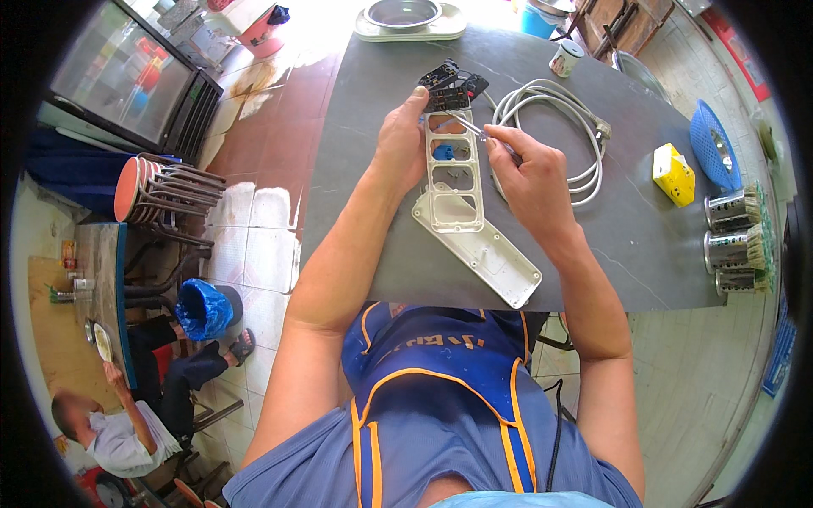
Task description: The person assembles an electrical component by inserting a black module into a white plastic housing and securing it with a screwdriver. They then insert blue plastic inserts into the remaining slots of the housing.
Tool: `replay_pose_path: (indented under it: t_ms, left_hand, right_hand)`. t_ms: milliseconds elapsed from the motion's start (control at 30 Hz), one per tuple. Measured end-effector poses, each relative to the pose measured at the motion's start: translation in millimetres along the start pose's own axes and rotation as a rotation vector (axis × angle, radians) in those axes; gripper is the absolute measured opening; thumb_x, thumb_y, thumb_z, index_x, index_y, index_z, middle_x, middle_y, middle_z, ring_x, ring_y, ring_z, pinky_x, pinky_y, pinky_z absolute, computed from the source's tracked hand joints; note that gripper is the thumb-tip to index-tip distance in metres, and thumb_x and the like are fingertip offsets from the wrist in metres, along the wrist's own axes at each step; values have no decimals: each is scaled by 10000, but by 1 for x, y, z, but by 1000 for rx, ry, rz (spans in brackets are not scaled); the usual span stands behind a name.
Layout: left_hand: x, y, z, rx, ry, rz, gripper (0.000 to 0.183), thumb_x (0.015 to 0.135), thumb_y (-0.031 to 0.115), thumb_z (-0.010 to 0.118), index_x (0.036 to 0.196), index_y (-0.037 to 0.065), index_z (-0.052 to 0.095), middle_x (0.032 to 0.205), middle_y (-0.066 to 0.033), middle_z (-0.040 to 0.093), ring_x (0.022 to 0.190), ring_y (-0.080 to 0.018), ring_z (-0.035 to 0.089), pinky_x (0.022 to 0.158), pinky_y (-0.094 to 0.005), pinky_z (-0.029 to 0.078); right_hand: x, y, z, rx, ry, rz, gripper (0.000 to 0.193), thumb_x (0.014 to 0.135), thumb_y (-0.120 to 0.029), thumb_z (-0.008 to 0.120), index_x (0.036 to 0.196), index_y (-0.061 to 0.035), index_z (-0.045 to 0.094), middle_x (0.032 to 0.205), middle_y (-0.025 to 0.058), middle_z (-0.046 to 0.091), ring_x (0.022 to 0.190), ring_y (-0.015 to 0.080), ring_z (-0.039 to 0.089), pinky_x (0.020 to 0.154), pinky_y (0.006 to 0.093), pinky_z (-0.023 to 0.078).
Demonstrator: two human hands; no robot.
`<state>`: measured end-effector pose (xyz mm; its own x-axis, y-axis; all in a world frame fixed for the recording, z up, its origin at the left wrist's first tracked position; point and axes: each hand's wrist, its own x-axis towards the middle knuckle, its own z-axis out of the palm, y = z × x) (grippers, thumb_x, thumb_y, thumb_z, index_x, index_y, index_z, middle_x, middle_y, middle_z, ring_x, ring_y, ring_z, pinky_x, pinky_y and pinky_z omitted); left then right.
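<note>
My left hand [401, 142] grips the left edge of a white power-strip frame [455, 173], holding it tilted above the grey table [373, 127]. Inside the frame sits a small blue part [443, 152]. My right hand [529, 173] pinches a thin screwdriver [468, 127] whose tip points at the frame's upper end. Black socket pieces [450, 87] lie just beyond the frame. The strip's white back cover [495, 258] rests flat on the table beneath it.
A coiled white cable [559, 110] lies right of my hands. Farther right are a yellow box [673, 173], a blue basket [713, 144] and metal holders [735, 237]. A steel bowl on a tray [408, 19] stands at the far edge. Stacked stools [165, 188] and a seated person [118, 432] are on the left.
</note>
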<state>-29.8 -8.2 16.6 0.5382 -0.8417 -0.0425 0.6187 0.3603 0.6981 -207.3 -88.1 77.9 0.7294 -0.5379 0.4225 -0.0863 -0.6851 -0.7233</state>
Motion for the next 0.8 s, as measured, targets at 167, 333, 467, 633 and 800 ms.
replay_pose_path:
  t_ms: [167,333,467,633,800]
  left_hand:
    - [0,-1,-1,5,-15,-7,387,1076,310,428,1251,-12,551,1079,-175,692,951,-258,701,774,-390,628]
    - [2,-3,-1,24,1,2,397,1076,302,421,1270,-20,546,1086,-176,693,952,-250,699,795,-372,618]
    - [1,-2,0,29,3,-6,411,1085,304,403,1285,-27,541,1104,-181,693,951,-247,697,813,-369,608]
    - [-1,-2,4,58,5,6,421,1091,312,397,1288,-31,541,1131,-187,682,972,-252,688,832,-394,602]
    - [-2,-3,5,51,-25,22,422,1088,314,406,1287,-32,543,1160,-191,669,995,-253,680,845,-403,602]
  right_hand:
    - [2,4,0,-42,2,-39,224,938,-94,638,1112,24,717,668,85,622,569,73,477,518,285,404]
    - [6,0,-6,-120,-50,-81,222,940,-109,631,1103,15,719,719,158,666,549,138,545,539,310,445]
    - [2,3,0,-153,-25,-58,217,944,-142,620,1089,-16,721,755,182,678,600,236,612,576,360,478]
    - [-2,-2,0,-160,-35,15,217,944,-182,598,1067,-56,724,801,194,701,724,358,697,650,446,529]
    - [0,-5,-4,-140,-15,25,220,936,-172,607,1064,-40,727,810,207,701,724,354,702,657,434,536]
